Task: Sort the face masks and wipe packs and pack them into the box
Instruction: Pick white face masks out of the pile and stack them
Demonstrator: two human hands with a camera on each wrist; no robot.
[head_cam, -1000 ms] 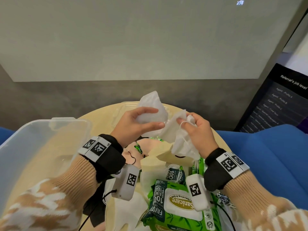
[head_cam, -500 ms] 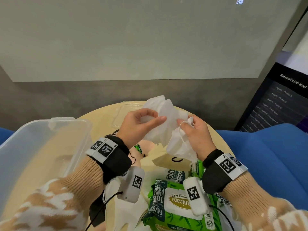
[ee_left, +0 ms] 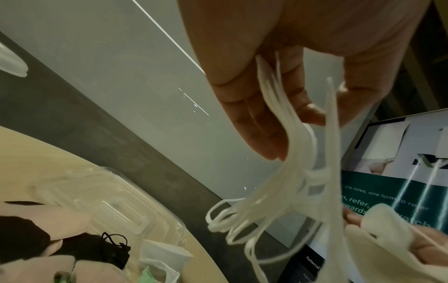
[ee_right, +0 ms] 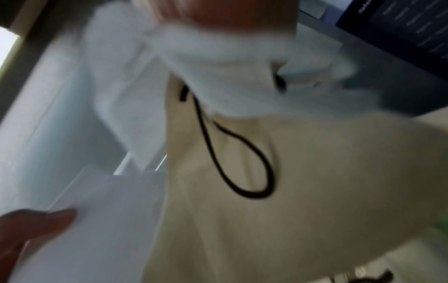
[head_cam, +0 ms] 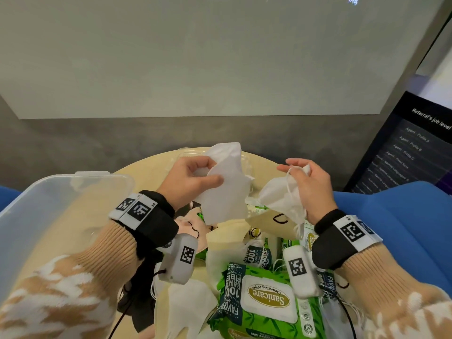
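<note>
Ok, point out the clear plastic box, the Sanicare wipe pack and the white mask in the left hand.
clear plastic box (head_cam: 80, 178): head view, far rim.
Sanicare wipe pack (head_cam: 269, 298): head view, white lid label.
white mask (head_cam: 226, 189): head view, middle of its panel.

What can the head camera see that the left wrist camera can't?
Only the head view shows the clear plastic box, the green wipe packs and both hands whole. Only the left wrist view shows the white ear loops dangling under the left hand, and a black mask on the table. Both show the left hand's white masks and the right hand's white mask.
</note>
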